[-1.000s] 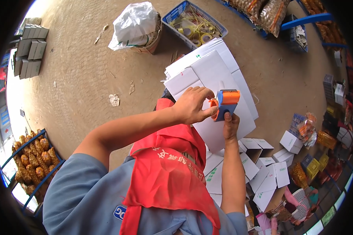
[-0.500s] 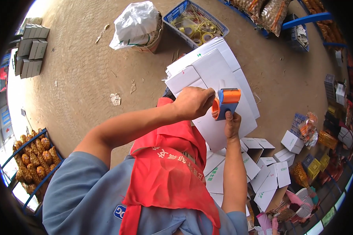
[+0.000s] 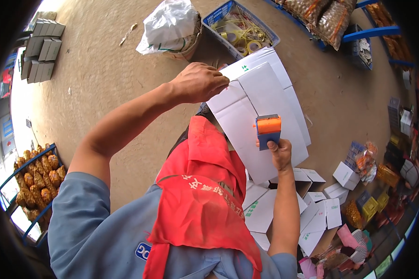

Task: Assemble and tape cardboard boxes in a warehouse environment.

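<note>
Centre-right, the right hand (image 3: pixel 281 154) clutches a tape dispenser (image 3: pixel 268 126) that slackening could drop; whether the left hand (image 3: pixel 200 83) pinches anything, I can't tell.

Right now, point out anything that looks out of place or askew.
A pale scrap lies loose on the floor, left of the white bag, like litter. White boxes at lower right lie jumbled at odd angles.

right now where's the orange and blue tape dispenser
In the head view, the tape dispenser is right of centre, held in the right hand, seen against the flat white cardboard.
</note>
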The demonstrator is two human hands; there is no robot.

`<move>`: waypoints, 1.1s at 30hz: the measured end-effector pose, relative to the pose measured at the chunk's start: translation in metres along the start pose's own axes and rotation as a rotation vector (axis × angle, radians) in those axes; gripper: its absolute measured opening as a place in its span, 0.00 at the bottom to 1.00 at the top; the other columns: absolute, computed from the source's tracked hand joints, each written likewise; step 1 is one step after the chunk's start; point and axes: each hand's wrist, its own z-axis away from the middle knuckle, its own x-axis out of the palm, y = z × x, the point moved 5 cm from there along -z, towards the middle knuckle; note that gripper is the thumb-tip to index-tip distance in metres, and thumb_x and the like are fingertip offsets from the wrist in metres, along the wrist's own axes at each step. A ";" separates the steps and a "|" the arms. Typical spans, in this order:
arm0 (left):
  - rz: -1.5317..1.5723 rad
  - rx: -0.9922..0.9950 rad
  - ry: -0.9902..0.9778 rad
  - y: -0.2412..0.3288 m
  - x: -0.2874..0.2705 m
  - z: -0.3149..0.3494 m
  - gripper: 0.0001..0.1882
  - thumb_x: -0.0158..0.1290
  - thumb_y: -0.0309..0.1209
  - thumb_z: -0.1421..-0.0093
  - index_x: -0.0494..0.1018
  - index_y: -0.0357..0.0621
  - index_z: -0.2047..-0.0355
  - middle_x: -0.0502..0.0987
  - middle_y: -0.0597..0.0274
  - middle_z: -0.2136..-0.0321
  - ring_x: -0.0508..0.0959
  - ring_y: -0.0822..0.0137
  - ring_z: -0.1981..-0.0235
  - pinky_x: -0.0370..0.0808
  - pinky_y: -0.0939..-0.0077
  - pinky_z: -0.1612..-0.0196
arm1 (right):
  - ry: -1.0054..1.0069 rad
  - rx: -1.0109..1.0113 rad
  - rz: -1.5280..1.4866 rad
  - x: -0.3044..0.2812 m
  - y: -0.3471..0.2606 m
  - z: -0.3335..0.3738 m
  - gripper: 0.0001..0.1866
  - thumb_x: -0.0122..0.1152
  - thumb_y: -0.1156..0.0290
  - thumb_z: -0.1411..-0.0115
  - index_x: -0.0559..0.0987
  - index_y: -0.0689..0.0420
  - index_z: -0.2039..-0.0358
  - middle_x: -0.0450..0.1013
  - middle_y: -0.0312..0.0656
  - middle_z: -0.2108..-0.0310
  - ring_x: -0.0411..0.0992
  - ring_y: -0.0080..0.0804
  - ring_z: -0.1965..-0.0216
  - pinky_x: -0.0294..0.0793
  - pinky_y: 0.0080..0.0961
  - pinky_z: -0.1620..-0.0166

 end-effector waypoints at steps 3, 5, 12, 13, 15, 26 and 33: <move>-0.110 0.127 -0.083 -0.010 0.001 -0.001 0.11 0.58 0.34 0.37 0.78 0.46 0.56 0.79 0.61 0.70 0.81 0.56 0.66 0.78 0.59 0.62 | -0.048 0.006 0.065 0.004 -0.005 -0.001 0.32 0.71 0.44 0.38 0.84 0.65 0.52 0.83 0.39 0.64 0.77 0.24 0.62 0.78 0.24 0.56; -0.104 0.181 -0.090 -0.015 -0.001 -0.004 0.11 0.59 0.33 0.38 0.78 0.46 0.55 0.79 0.61 0.69 0.81 0.57 0.65 0.78 0.60 0.62 | -0.057 -0.003 0.072 0.006 -0.013 -0.002 0.32 0.71 0.46 0.38 0.83 0.65 0.51 0.82 0.38 0.63 0.76 0.22 0.62 0.77 0.24 0.56; 0.025 0.323 -0.068 -0.019 0.001 -0.004 0.12 0.62 0.32 0.40 0.78 0.46 0.56 0.78 0.63 0.66 0.80 0.57 0.64 0.78 0.60 0.62 | -0.057 -0.007 0.211 0.009 -0.029 -0.001 0.31 0.73 0.48 0.39 0.83 0.64 0.49 0.83 0.42 0.59 0.78 0.27 0.60 0.78 0.26 0.54; 0.027 0.326 -0.070 -0.023 0.001 -0.001 0.12 0.62 0.32 0.40 0.78 0.46 0.56 0.78 0.63 0.66 0.80 0.57 0.64 0.78 0.60 0.62 | -0.048 -0.021 0.211 0.010 -0.030 -0.001 0.31 0.73 0.49 0.40 0.83 0.65 0.49 0.83 0.44 0.57 0.79 0.28 0.59 0.78 0.27 0.53; 0.073 0.244 -0.212 -0.036 0.009 0.008 0.11 0.63 0.33 0.38 0.78 0.47 0.57 0.78 0.62 0.66 0.80 0.57 0.64 0.77 0.59 0.63 | -0.039 -0.031 0.232 0.011 -0.030 -0.002 0.31 0.73 0.48 0.40 0.83 0.65 0.50 0.83 0.46 0.56 0.79 0.31 0.58 0.79 0.28 0.52; 0.492 -0.598 -0.101 -0.065 0.008 0.047 0.16 0.52 0.37 0.27 0.81 0.35 0.60 0.82 0.58 0.71 0.80 0.70 0.70 0.78 0.73 0.63 | -0.050 -0.051 0.229 0.012 -0.033 -0.006 0.31 0.74 0.47 0.42 0.84 0.64 0.53 0.82 0.48 0.56 0.81 0.38 0.57 0.79 0.30 0.52; 0.992 -0.793 -0.305 0.029 0.065 0.040 0.19 0.49 0.38 0.25 0.79 0.31 0.53 0.84 0.58 0.67 0.82 0.70 0.66 0.79 0.72 0.57 | -0.116 -0.265 0.428 0.018 -0.047 -0.012 0.27 0.73 0.48 0.42 0.85 0.61 0.55 0.82 0.49 0.56 0.82 0.47 0.55 0.81 0.35 0.52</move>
